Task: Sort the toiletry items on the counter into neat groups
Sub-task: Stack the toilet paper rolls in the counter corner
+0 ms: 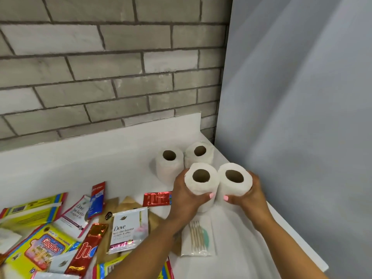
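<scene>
Holding rolls | left hand [186,195] grip round left roll [201,181] | right hand [248,193] grip round right roll [234,179]

Yellow Giggles wipes pack [43,251] cut off at left edge. Brown paper sachets [120,206] mostly buried under white Dove sachet [126,228]. Red foil sachet [157,198] partly behind left hand [186,195]. Small print on sachets unreadable.
</scene>
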Tool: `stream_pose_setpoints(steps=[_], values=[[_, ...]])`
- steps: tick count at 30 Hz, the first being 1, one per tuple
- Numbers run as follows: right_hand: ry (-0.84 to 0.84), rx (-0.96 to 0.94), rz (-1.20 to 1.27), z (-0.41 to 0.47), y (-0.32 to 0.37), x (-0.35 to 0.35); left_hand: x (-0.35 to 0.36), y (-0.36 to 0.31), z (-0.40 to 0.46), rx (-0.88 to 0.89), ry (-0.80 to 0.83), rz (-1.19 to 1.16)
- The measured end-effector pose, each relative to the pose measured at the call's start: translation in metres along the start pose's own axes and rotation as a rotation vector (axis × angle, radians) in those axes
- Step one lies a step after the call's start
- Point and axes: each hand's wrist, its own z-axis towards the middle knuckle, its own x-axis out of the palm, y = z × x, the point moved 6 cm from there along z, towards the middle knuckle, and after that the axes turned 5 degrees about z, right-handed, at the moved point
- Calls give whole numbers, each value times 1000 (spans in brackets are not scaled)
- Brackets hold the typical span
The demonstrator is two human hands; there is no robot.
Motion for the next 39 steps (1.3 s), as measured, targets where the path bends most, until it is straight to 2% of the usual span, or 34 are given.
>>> stream_pose_setpoints(steps=[4, 5, 7, 9, 11, 14, 17, 21, 25, 32, 36, 39], values=[[-101, 204, 55, -6, -2, -8, -9, -11, -3, -41, 3, 179], [-122, 209, 38, -5, 4, -10, -14, -16, -4, -41, -14, 161], [-116, 118, -161, 6, 27, -13, -30, -26, -1, -9, -96, 118], [-32, 6, -447, 24, 50, -3, -45, -24, 12, -45, -152, 144], [107, -28, -679, 46, 60, 18, -50, -12, 30, -156, -109, 201], [340, 55, -927, 74, 46, 53, -40, 1, 47, -247, 10, 210], [503, 176, -1051, 85, 20, 74, -26, -2, 53, -216, 49, 165], [427, 187, -1033, 96, 8, 78, -13, -3, 63, -206, 66, 165], [367, 36, -1077, 102, 12, 82, -2, -5, 74, -222, 105, 166], [332, 38, -1028, 105, 5, 73, -24, -14, 64, -294, 163, 225], [279, 10, -1083, 98, 30, 87, -60, -21, 44, -217, 106, 226], [260, -35, -976, 83, 56, 117, -104, -22, 28, -124, -35, 262]])
